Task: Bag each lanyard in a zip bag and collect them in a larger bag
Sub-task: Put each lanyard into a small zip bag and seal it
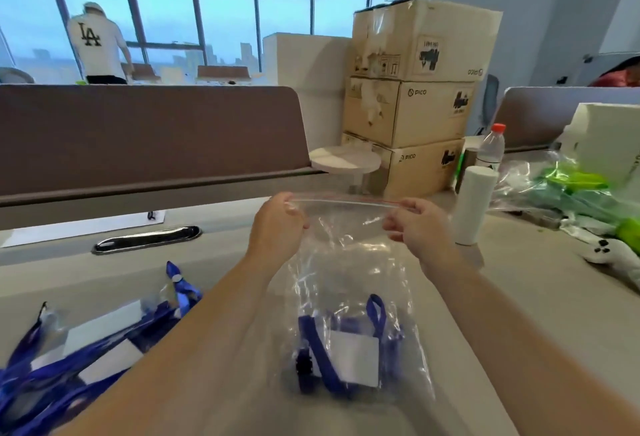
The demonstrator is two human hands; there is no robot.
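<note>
Left hand (277, 227) and right hand (419, 227) pinch the seal ends of the zip bag (346, 262), one lanyard (332, 356) inside; a pile of lanyards (86, 356) waits at eight o'clock.

My loose lanyards (52, 383) smear into a blue blur and run off the left edge; crinkled plastic of the zip bag (346, 255) fogs the bagged lanyard (327, 369).

A lanyard (346, 354) lies in the zip bag (349, 262), right of the lanyard pile (86, 363) on the desk (536, 297). Three stacked cardboard boxes (408, 106) stand behind.
</note>
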